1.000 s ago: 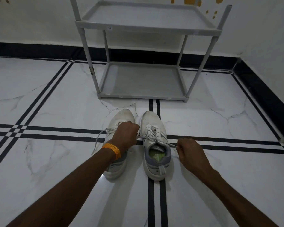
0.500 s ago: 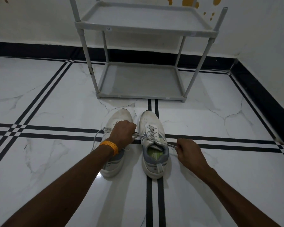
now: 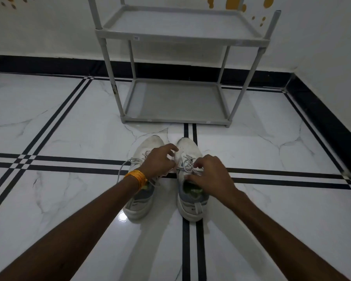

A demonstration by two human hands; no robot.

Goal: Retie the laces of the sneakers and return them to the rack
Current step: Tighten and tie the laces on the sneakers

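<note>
Two white sneakers stand side by side on the floor, toes toward the rack. The left sneaker [image 3: 139, 201] has a loose lace [image 3: 123, 167] trailing off to its left. Both my hands are over the tongue of the right sneaker [image 3: 192, 205]. My left hand [image 3: 158, 162], with an orange band on its wrist, reaches across from the left and its fingers curl on that shoe's lace. My right hand [image 3: 210, 174] pinches the laces [image 3: 187, 162] from the right side. The lace ends are hidden under my fingers.
A grey two-shelf rack [image 3: 176, 118] stands just beyond the shoes against the white wall, with both shelves bare. The floor is glossy white marble with black stripes. A black skirting runs along the wall and down the right side [image 3: 324, 122].
My hands were spread apart, pulling the right sneaker's lace ends taut to each side. They have now come together over that shoe's tongue, and the laces have gone slack.
</note>
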